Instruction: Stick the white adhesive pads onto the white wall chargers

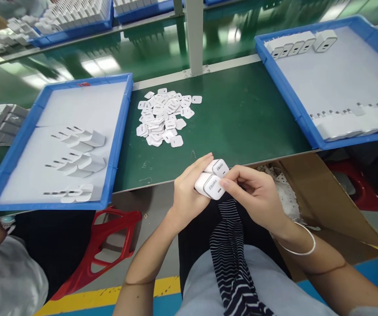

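While both hands meet at the lower middle of the frame, just off the near edge of the green tabletop, the person holds two white chargers pressed side by side. The left hand cups them from below and behind, its fingers wrapped shut around the pair; the right hand pinches at the face of the nearer charger, fingertips closed on it, perhaps on a small film or label, though the view is too coarse to be sure. Much seems left: the blue tray at left carries only three short rows of chargers, the blue tray at right holds two rows more, and a heap of white square labels lies at centre, well apart from the hands.
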`<state>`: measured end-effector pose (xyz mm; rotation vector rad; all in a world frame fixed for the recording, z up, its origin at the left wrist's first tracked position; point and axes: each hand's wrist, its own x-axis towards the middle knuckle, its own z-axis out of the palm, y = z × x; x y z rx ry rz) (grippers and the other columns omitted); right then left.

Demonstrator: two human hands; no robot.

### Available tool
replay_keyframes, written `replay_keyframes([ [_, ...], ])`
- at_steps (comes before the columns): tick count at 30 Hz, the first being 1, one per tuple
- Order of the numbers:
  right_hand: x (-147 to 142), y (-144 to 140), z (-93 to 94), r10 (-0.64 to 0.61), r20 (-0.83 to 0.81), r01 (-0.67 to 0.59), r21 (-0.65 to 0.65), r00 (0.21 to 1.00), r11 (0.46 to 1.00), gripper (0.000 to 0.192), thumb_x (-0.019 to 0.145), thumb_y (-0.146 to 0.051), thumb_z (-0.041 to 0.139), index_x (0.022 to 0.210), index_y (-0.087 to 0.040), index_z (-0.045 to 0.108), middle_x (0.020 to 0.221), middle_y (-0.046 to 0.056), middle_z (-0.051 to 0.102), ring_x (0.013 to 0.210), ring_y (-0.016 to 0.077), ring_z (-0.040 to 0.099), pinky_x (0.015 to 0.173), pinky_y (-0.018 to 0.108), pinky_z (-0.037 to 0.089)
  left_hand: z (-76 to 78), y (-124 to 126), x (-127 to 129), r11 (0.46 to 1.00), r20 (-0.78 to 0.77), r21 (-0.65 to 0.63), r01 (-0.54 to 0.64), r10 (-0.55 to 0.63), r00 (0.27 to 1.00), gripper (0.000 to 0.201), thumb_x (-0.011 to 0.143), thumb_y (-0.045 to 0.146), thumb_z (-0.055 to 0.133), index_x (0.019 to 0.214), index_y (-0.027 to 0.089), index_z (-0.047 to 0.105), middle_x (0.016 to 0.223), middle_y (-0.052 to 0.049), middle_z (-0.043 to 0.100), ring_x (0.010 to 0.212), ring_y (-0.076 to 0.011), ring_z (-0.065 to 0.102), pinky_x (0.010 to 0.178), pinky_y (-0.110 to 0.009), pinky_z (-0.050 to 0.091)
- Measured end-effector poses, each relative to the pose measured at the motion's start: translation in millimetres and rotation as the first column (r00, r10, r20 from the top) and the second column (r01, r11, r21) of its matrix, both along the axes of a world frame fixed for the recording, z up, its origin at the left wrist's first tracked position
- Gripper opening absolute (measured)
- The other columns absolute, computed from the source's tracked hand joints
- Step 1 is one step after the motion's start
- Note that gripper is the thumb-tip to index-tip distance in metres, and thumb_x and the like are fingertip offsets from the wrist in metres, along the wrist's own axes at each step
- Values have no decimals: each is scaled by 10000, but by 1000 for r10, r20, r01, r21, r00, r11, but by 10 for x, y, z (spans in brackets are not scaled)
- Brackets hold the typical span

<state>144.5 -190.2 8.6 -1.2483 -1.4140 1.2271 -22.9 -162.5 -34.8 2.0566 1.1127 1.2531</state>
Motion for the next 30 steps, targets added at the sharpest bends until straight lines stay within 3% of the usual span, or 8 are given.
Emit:
replay_keyframes([
  [8,20,3,11,14,-8,-14,-64,1000,998,283,944,-309,626,694,-190,568,628,-24,491,572,108,415,525,269,328,-23,-3,-7,998,-41,56,1,1,999,397,879,196,671,1274,176,629,1325,-128,678,1211,-233,674,1021,-370,592],
  [19,-27,-37,-48,-63,-40,61,-48,997,997,279,932,-310,623,685,-199,558,615,-21,504,569,119,440,524,269,350,-31,-18,44,997,-24,74,-33,35,999,382,894,214,657,1273,181,630,1316,-115,685,1198,-236,681,1018,-382,601],
  [30,-35,-20,-4,-48,117,37,96,992,995,262,944,-250,571,695,-206,507,577,-51,410,506,92,351,481,262,275,-31,-40,53,997,-35,55,-50,52,998,374,885,211,652,1257,181,637,1309,-112,690,1196,-236,681,1024,-379,594],
])
